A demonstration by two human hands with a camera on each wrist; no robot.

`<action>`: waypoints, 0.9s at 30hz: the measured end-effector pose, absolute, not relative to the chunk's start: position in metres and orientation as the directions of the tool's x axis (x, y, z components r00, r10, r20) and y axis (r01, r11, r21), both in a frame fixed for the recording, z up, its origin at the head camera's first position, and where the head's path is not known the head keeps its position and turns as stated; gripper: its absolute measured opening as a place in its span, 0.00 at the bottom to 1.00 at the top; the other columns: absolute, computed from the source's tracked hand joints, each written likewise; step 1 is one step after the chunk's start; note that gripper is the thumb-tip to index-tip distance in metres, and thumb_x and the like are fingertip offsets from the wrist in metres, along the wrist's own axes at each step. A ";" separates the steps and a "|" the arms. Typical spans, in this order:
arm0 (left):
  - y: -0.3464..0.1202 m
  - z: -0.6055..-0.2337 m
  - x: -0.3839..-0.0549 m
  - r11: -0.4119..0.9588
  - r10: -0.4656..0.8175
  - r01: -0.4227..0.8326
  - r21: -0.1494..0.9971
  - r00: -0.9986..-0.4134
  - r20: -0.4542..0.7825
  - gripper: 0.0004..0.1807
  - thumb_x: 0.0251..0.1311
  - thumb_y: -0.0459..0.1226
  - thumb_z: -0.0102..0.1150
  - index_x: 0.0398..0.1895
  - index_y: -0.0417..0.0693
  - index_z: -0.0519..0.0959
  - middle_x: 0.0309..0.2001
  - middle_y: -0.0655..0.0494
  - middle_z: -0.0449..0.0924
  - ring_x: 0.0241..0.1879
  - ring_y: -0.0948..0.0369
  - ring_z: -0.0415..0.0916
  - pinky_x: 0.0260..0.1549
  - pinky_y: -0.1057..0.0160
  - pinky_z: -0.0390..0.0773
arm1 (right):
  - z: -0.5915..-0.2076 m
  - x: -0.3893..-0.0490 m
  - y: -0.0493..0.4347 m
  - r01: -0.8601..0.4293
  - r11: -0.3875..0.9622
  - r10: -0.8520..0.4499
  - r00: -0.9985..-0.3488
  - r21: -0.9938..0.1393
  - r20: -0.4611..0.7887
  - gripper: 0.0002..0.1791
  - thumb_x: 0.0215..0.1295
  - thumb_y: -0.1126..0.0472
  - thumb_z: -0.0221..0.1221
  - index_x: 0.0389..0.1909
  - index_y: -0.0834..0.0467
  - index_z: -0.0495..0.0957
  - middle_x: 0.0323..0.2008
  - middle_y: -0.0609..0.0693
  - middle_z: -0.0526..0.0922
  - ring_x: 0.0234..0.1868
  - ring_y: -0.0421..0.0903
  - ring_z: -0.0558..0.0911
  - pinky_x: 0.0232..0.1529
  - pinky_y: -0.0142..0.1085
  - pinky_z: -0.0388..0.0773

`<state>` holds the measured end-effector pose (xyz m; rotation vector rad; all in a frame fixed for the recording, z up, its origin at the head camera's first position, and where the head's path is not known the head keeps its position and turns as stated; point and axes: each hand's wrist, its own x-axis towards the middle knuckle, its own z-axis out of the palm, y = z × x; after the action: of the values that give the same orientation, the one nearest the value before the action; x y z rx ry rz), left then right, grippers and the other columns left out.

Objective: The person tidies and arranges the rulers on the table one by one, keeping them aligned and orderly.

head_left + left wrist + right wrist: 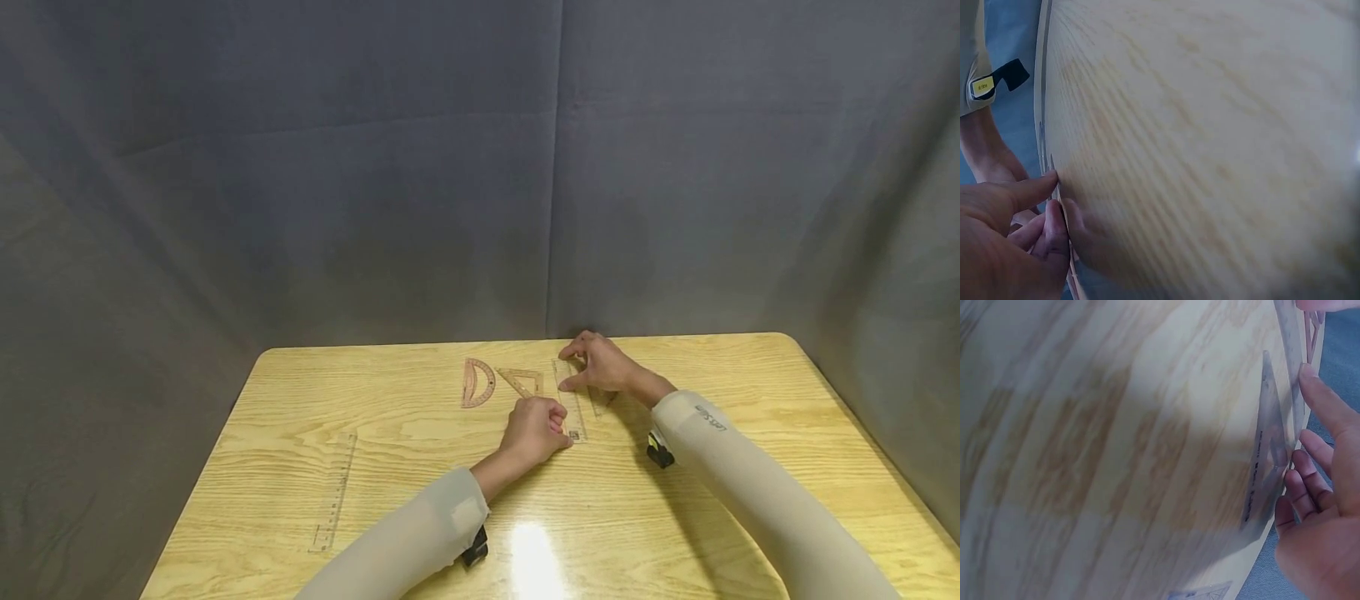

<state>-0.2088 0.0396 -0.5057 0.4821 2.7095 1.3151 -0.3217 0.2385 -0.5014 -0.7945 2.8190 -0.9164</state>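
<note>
My left hand [531,430] pinches the clear ruler [572,407]; my right hand [604,365], fingers loose, touches it. Probably light, stiff, slippery: best held edgewise.

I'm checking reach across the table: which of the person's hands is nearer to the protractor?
Left. In the head view, the left hand is just to the lower right of the protractor; the right hand is farther off to its right.
</note>
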 end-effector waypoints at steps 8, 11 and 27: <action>0.042 -0.503 -0.206 0.620 0.319 0.248 0.745 -0.946 0.050 0.21 0.49 0.29 0.84 0.47 0.35 0.88 0.36 0.52 0.88 0.33 0.66 0.82 0.36 0.70 0.83 | -0.504 -0.324 0.239 -0.454 0.704 -0.491 -0.867 -0.546 0.087 0.32 0.50 0.56 0.84 0.53 0.66 0.85 0.48 0.60 0.83 0.47 0.55 0.77 0.49 0.46 0.76; 0.043 -0.502 -0.206 0.619 0.319 0.246 0.746 -0.947 0.047 0.21 0.49 0.29 0.83 0.48 0.34 0.87 0.35 0.52 0.88 0.33 0.67 0.82 0.37 0.70 0.84 | -0.504 -0.325 0.240 -0.441 0.703 -0.486 -0.871 -0.558 0.076 0.32 0.50 0.56 0.84 0.53 0.67 0.85 0.48 0.61 0.83 0.49 0.56 0.79 0.51 0.49 0.79; 0.045 -0.507 -0.206 0.604 0.302 0.237 0.761 -0.952 0.056 0.24 0.45 0.29 0.85 0.48 0.34 0.87 0.33 0.54 0.88 0.30 0.69 0.81 0.37 0.71 0.83 | -0.503 -0.325 0.244 -0.309 0.602 -0.418 -0.907 -0.737 0.038 0.25 0.54 0.64 0.80 0.51 0.67 0.82 0.43 0.58 0.85 0.44 0.51 0.81 0.45 0.34 0.79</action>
<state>-0.2065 0.0445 -0.5068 0.4615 2.7427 1.2829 -0.3248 0.2442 -0.5035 -0.6133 2.6861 -1.1952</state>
